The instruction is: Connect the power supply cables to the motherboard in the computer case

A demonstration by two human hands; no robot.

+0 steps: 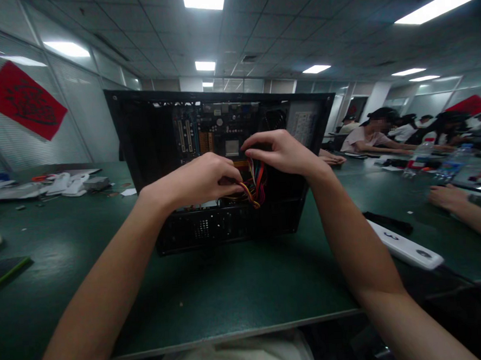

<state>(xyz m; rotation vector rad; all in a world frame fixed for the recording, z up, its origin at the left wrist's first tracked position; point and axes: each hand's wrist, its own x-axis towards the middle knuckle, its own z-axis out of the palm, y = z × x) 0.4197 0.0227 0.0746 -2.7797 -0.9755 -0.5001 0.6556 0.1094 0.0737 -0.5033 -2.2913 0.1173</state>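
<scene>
Centrally, head view: open case (149, 153) stands on edge mid-table (231, 289), interior facing wearer, so board (221, 129) is reachable. Left hand (197, 180) closed, pinching coloured wires (255, 187). Right hand (282, 153) half-curled, fingertips gripping same bundle just below board, likely steadying it. White power strip (405, 246) near right edge. Co-worker's hand (445, 195) rests far right, apart.

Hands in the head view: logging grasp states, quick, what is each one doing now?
Left hand: closed, fingers on the coloured wire bundle.
Right hand: fingers pinched on the same wires inside the computer case.
</scene>
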